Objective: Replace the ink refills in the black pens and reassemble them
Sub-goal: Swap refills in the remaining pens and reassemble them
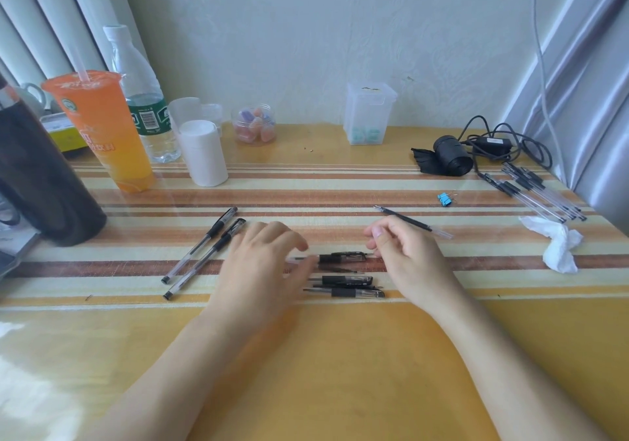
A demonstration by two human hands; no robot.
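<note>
The black pens lie piled between both hands. The spread left hand touches the top pen. The right hand curls loosely beside the pens. I cannot tell if it holds the refill just behind it.

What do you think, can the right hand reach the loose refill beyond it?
Probably yes. The refill lies flat on the table just beyond the right hand, with nothing between them. The clip sits farther back, out of the way.
</note>
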